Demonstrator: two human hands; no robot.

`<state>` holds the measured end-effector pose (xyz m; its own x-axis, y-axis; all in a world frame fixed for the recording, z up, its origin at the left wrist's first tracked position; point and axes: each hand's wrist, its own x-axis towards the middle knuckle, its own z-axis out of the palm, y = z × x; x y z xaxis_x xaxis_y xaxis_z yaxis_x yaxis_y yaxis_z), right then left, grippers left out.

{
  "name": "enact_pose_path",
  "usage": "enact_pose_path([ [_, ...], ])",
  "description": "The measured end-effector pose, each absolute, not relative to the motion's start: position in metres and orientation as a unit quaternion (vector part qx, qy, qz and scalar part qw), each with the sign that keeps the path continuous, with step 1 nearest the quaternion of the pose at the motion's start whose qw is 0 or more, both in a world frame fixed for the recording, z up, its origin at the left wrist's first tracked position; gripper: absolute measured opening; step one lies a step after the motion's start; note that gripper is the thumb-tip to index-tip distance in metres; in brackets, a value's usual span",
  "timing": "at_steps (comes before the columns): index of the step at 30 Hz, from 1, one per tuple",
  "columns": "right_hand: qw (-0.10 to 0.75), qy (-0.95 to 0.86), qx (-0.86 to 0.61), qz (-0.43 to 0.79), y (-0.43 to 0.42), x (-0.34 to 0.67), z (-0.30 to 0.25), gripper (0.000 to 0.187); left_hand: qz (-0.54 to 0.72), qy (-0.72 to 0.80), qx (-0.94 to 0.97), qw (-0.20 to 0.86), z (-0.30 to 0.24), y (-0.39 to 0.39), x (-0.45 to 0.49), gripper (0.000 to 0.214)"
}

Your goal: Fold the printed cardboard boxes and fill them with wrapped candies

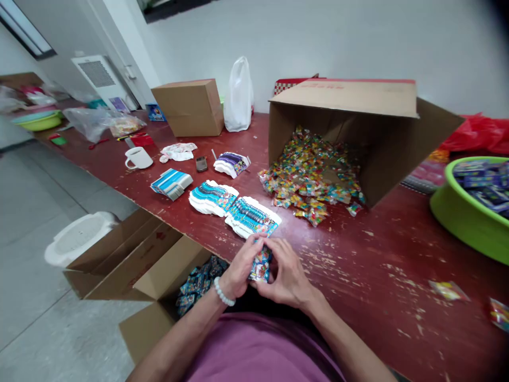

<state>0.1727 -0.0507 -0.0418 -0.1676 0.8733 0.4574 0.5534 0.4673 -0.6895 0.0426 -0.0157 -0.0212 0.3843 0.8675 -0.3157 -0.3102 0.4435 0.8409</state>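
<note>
One printed blue packet fills left hand and right hand, glossy blue pouches seemingly done at nine o'clock, fanned blue-white cards seemingly left at eleven.

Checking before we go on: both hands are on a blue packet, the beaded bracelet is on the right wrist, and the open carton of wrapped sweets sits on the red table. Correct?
Not quite: the head view shows the beaded bracelet on the left wrist. The rest holds: left hand and right hand are on a blue packet, and the open carton of wrapped sweets sits on the red table.
</note>
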Motion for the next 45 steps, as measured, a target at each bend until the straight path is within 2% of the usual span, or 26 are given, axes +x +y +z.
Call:
enact_pose_path([
  [3, 0.399, -0.764, -0.436, 0.258, -0.044, 0.165, -0.047, 0.088, 0.379, 0.429, 0.364, 0.735, -0.024, -0.017, 0.022, 0.042],
  [6, 0.368, -0.775, -0.435, 0.274, -0.022, 0.174, -0.058, 0.098, 0.363, 0.489, 0.397, 0.687, -0.03, -0.019, -0.015, 0.056],
  [9, 0.382, -0.723, -0.536, 0.209, 0.015, 0.194, -0.075, 0.089, 0.377, 0.589, 0.474, 0.535, -0.04, -0.02, -0.069, 0.059],
  [11, 0.338, -0.701, -0.604, 0.17, 0.038, 0.206, -0.086, 0.087, 0.32, 0.663, 0.52, 0.432, -0.049, -0.022, -0.108, 0.063],
  [13, 0.28, -0.682, -0.66, 0.147, 0.054, 0.211, -0.094, 0.084, 0.291, 0.721, 0.535, 0.332, -0.058, -0.023, -0.14, 0.077],
  [16, 0.237, -0.665, -0.697, 0.126, 0.059, 0.208, -0.103, 0.07, 0.29, 0.732, 0.542, 0.294, -0.067, -0.024, -0.157, 0.076],
  [19, 0.271, -0.633, -0.713, 0.134, 0.056, 0.203, -0.106, 0.065, 0.328, 0.681, 0.559, 0.34, -0.067, -0.018, -0.137, 0.063],
  [22, 0.399, -0.556, -0.695, 0.222, 0.053, 0.204, -0.106, 0.065, 0.361, 0.63, 0.592, 0.35, -0.058, -0.007, -0.095, 0.053],
  [25, 0.486, -0.504, -0.637, 0.323, 0.048, 0.213, -0.096, 0.045, 0.388, 0.58, 0.624, 0.352, -0.038, 0.009, -0.052, 0.046],
  [28, 0.507, -0.506, -0.593, 0.368, 0.031, 0.226, -0.071, 0.035, 0.389, 0.525, 0.628, 0.423, -0.014, 0.022, -0.02, 0.05],
  [32, 0.532, -0.517, -0.49, 0.457, -0.002, 0.235, -0.027, 0.028, 0.23, 0.363, 0.547, 0.718, 0.003, 0.023, 0.013, 0.056],
  [35, 0.536, -0.513, -0.459, 0.488, -0.02, 0.233, -0.005, 0.026, 0.117, 0.216, 0.446, 0.861, -0.002, 0.008, 0.033, 0.061],
  [39, 0.544, -0.493, -0.443, 0.515, -0.032, 0.23, 0.003, 0.026, 0.116, 0.129, 0.383, 0.907, -0.012, -0.01, 0.046, 0.063],
  [45, 0.567, -0.477, -0.423, 0.521, -0.04, 0.227, 0.008, 0.024, 0.129, 0.138, 0.407, 0.894, -0.001, -0.013, 0.048, 0.071],
])
